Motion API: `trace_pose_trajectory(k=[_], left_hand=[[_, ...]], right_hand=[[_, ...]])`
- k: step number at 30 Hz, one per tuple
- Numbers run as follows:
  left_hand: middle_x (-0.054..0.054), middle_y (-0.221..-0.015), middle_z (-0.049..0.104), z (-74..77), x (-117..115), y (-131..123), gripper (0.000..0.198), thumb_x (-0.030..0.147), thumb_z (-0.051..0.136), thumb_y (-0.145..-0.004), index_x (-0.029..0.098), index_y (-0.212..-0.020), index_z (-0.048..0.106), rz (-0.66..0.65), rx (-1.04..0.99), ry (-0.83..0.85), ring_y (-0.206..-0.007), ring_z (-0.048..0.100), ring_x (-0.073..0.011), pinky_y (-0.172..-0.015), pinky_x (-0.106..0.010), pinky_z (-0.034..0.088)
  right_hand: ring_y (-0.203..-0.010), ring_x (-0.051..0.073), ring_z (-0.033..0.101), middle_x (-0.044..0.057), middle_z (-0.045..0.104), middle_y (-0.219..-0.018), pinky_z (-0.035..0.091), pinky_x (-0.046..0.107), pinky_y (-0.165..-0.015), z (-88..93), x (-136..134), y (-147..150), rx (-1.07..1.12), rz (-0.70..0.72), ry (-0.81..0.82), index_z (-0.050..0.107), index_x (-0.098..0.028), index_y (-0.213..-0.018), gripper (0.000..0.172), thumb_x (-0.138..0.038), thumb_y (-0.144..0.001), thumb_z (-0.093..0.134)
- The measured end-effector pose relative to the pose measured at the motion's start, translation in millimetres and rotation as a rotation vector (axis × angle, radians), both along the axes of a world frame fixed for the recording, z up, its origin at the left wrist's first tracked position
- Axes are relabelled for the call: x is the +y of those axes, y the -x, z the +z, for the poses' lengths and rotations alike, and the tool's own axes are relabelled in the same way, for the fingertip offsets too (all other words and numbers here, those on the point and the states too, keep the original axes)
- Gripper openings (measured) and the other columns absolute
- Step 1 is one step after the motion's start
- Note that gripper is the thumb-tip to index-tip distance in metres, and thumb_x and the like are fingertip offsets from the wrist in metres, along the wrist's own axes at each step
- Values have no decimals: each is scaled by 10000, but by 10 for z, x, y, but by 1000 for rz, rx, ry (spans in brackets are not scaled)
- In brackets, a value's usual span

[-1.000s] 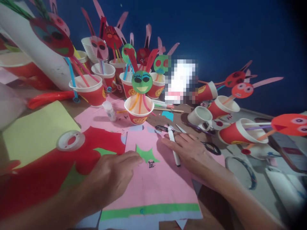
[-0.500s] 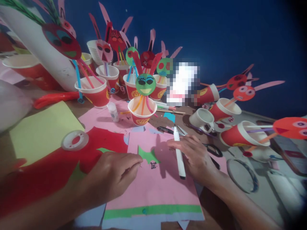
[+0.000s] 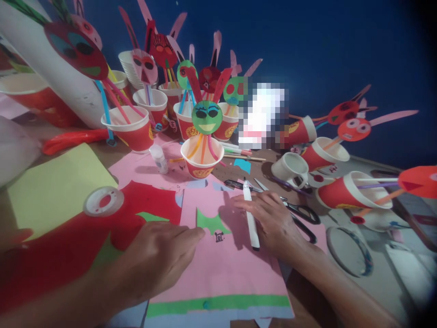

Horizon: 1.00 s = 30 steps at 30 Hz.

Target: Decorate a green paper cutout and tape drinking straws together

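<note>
My right hand holds a white marker between thumb and fingers. Its bare tip points up and away from the pink paper under the hand. At the left of that sheet, my left hand is closed, thumb and fingertips pressed together; whether anything is pinched there is hidden. Just beyond its fingertips lies a jagged green paper scrap. Beside the scrap is a small black-inked paper piece or drawing. Red paper spreads beneath and left of my left hand.
Scissors lie right of my right hand, near a white mug. A tape roll rests on the red paper. Several paper cups with paper faces on straws, like the green face, stand behind. A small white bottle stands left.
My right hand has shifted slightly left with the marker, showing more of the scissors. My left hand has turned a little, its fingertips still together. The view has moved slightly.
</note>
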State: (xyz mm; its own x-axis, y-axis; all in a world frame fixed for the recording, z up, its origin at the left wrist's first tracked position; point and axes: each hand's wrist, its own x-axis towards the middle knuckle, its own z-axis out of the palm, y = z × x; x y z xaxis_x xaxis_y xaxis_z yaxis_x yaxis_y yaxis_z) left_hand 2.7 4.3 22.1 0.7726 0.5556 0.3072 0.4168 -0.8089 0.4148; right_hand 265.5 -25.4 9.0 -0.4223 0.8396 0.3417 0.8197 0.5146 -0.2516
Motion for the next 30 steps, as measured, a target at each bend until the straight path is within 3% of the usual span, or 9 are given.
trace_pose_trajectory(k=[7,15,20,24,30], left_hand=[[40,-569,580,-51,23,84,199,103,455,-857,170,-944,620,13,0,29,-471,485,-80,-488,-208,361],[60,-511,526,-39,55,42,173,133,471,-860,184,-889,634,52,-5,38,-438,460,-80,-475,-213,343],[69,-500,495,-51,50,21,198,96,472,-828,189,-891,636,42,34,55,-429,426,-88,-452,-228,319],[58,-527,545,-34,12,-4,284,39,433,-804,174,-955,631,-20,43,17,-431,466,-97,-440,-233,321],[49,-545,577,-17,-11,-13,318,5,411,-785,171,-932,639,-23,62,11,-429,507,-107,-436,-241,317]], right_hand=[[-882,231,566,85,686,-925,365,381,-796,36,17,-34,-72,-17,-33,585,-180,-1121,361,-22,-853,403],[-825,225,542,83,640,-823,361,384,-791,130,42,-81,-416,43,-61,618,-229,-1153,453,15,-849,386],[-964,231,565,86,664,-1088,332,423,-901,250,-7,-75,-312,-40,-34,593,-212,-1179,388,-39,-872,432],[-853,196,591,50,687,-939,346,381,-815,245,-56,60,-146,-69,-79,640,-222,-1065,331,-34,-873,447],[-823,174,571,18,673,-908,340,343,-780,112,-128,281,-34,-20,32,640,-232,-1034,282,-47,-849,535]])
